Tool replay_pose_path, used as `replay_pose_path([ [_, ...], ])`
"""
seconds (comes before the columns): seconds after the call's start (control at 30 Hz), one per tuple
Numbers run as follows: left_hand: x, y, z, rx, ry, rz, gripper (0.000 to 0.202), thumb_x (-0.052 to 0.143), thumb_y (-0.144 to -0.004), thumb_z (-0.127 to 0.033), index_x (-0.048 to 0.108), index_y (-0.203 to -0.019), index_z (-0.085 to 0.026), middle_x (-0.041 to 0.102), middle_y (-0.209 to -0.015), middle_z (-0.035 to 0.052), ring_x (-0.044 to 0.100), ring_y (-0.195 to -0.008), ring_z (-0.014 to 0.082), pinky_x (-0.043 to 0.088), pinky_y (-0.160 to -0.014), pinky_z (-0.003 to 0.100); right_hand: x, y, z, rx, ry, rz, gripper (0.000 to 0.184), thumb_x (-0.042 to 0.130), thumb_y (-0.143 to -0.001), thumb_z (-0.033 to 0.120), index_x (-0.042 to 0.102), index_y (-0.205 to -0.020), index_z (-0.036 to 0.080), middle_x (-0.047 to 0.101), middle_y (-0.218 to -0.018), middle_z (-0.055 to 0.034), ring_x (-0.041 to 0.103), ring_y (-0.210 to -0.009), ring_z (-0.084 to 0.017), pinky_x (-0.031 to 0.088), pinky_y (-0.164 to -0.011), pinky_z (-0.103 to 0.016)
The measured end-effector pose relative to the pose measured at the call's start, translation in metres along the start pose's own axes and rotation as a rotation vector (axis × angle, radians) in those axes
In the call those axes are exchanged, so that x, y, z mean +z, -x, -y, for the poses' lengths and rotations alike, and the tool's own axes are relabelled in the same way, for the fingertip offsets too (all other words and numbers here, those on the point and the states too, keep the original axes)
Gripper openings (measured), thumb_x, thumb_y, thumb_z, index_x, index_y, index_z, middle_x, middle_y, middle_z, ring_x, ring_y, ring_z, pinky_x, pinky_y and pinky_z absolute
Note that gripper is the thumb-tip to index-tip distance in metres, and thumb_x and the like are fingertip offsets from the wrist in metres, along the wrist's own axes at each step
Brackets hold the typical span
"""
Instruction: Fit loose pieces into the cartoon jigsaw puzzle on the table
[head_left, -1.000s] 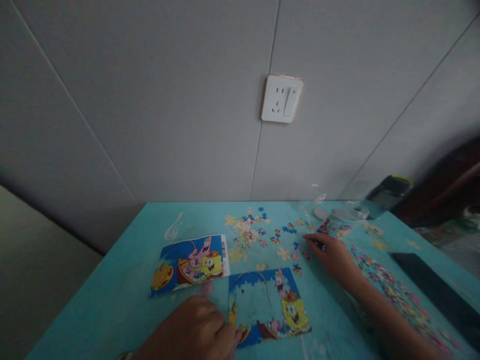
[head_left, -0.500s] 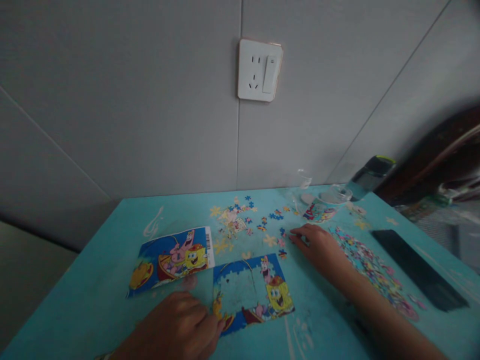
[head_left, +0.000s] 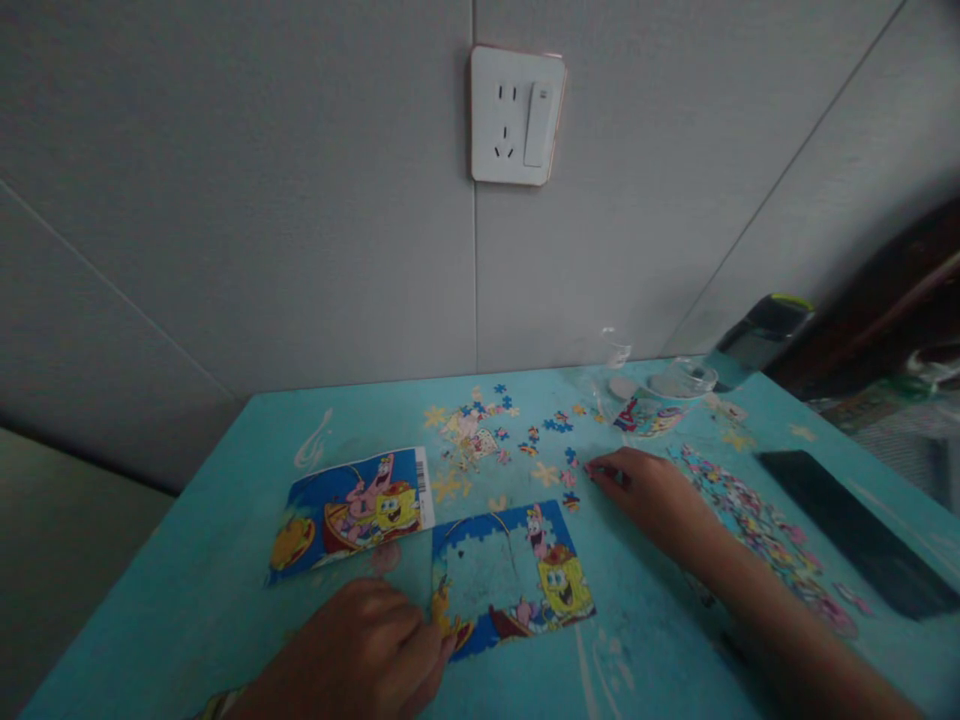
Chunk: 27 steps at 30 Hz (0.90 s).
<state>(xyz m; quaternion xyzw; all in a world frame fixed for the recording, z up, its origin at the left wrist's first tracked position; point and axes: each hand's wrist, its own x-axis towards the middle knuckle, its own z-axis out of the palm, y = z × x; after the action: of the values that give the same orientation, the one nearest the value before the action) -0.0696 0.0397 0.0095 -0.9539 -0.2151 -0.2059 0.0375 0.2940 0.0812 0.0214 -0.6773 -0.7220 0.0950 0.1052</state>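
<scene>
A partly built cartoon jigsaw (head_left: 510, 580) lies near me on the turquoise table (head_left: 225, 600), its middle still bare. My left hand (head_left: 367, 650) rests knuckles up at its lower left corner, fingers curled against the puzzle's edge. My right hand (head_left: 645, 490) lies flat beyond the puzzle's upper right corner, fingertips touching small loose pieces (head_left: 570, 480). A printed reference picture (head_left: 352, 510) lies to the left of the puzzle. More loose pieces (head_left: 480, 435) are scattered farther back.
A strip of sorted pieces (head_left: 757, 530) runs along the right of my right arm. A clear jar with a picture label (head_left: 660, 400) lies at the back right. A black phone (head_left: 855, 530) lies at the right edge. The wall carries a socket (head_left: 517, 115).
The view has swung a little left and down. My right hand has drawn slightly toward the puzzle among the loose pieces; my left hand has stayed at the puzzle's corner.
</scene>
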Motion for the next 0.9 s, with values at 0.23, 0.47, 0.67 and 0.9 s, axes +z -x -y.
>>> replay_pose_path([
  [0.23, 0.0015, 0.0022, 0.0, -0.008, 0.017, 0.021, 0.031, 0.039, -0.101, -0.016, 0.052, -0.074, -0.022, 0.054, -0.057, -0.0034, 0.049, -0.049, 0.0148, 0.035, -0.052, 0.034, 0.0041, -0.003, -0.0026, -0.011, -0.018, -0.013, 0.028, 0.051, -0.095, 0.032, 0.075, -0.107, 0.024, 0.076, -0.102, -0.0067, 0.071, -0.089, -0.024, 0.052, -0.081, -0.033],
  [0.47, 0.0055, 0.0055, 0.0009, -0.012, -0.001, 0.031, 0.03, 0.042, -0.1, -0.015, 0.05, -0.071, -0.021, 0.052, -0.054, -0.0036, 0.048, -0.048, 0.0146, 0.033, -0.053, 0.033, 0.0088, -0.0044, -0.0088, -0.004, -0.017, -0.01, 0.027, 0.054, -0.093, 0.033, 0.075, -0.107, 0.024, 0.076, -0.102, -0.0067, 0.071, -0.087, -0.025, 0.052, -0.081, -0.034],
  [0.67, 0.0018, 0.0035, 0.0035, -0.018, -0.019, 0.042, 0.033, 0.039, -0.101, -0.017, 0.051, -0.07, -0.021, 0.053, -0.054, -0.0028, 0.049, -0.047, 0.0156, 0.033, -0.052, 0.034, 0.0065, -0.0047, -0.0069, -0.011, -0.024, -0.012, 0.03, 0.051, -0.094, 0.034, 0.076, -0.108, 0.023, 0.076, -0.1, -0.0078, 0.071, -0.085, -0.024, 0.052, -0.078, -0.034],
  [0.9, 0.0026, 0.0012, 0.002, -0.014, -0.036, 0.014, 0.035, 0.038, -0.102, -0.019, 0.05, -0.068, -0.021, 0.051, -0.052, -0.003, 0.046, -0.045, 0.0152, 0.034, -0.051, 0.032, 0.006, -0.0042, -0.0065, -0.026, -0.016, -0.017, 0.031, 0.051, -0.095, 0.036, 0.076, -0.108, 0.024, 0.076, -0.098, -0.0075, 0.071, -0.084, -0.024, 0.052, -0.076, -0.032],
])
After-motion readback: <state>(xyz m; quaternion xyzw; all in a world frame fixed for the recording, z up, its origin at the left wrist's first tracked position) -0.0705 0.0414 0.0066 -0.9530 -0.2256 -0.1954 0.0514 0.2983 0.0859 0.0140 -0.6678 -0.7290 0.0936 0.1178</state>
